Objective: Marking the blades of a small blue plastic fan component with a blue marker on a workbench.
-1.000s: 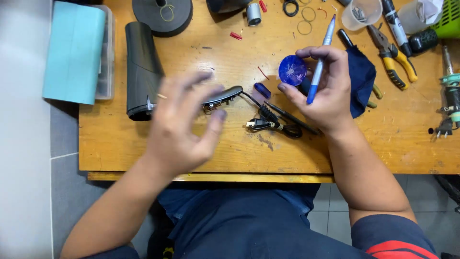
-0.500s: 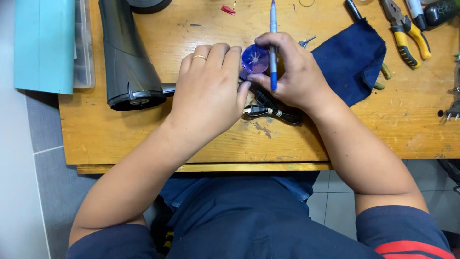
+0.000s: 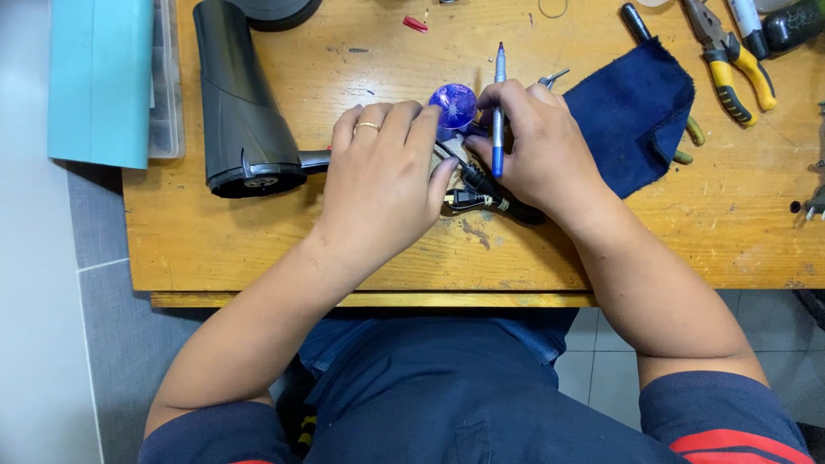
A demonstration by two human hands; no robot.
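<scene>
Grip: left hand and right hand both pinch the small blue round part above the wooden bench; right also clamps a blue pen | around: black cord beneath, dark hair-dryer body left, navy cloth right | risk: part may slip sideways, since only fingertips hold it.
</scene>
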